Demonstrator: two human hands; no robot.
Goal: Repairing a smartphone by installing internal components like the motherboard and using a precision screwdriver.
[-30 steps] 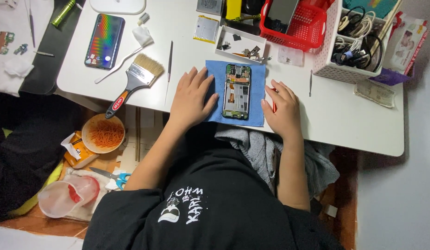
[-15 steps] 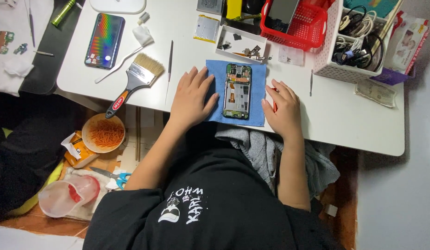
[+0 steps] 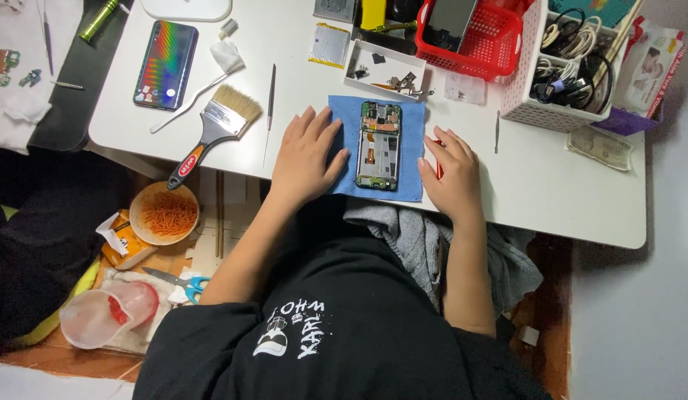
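Note:
An opened phone [image 3: 379, 145], its back off and circuit boards showing, lies on a blue cloth [image 3: 414, 118] at the white table's near edge. My left hand [image 3: 305, 157] rests flat on the cloth's left side with fingers spread, just left of the phone and holding nothing. My right hand [image 3: 453, 176] lies to the right of the phone, fingers curled over a thin red-handled tool [image 3: 438, 167] that is mostly hidden beneath them.
On the table [image 3: 551, 185] are a paintbrush [image 3: 214, 132], a metal pick [image 3: 270, 92], a rainbow-backed phone [image 3: 166, 64], a white parts tray [image 3: 384, 70], a red basket [image 3: 477, 33] and a white cable basket [image 3: 573, 67]. On the floor to the left stand a bowl [image 3: 164, 213], scissors [image 3: 177, 281] and a plastic jug [image 3: 107, 315].

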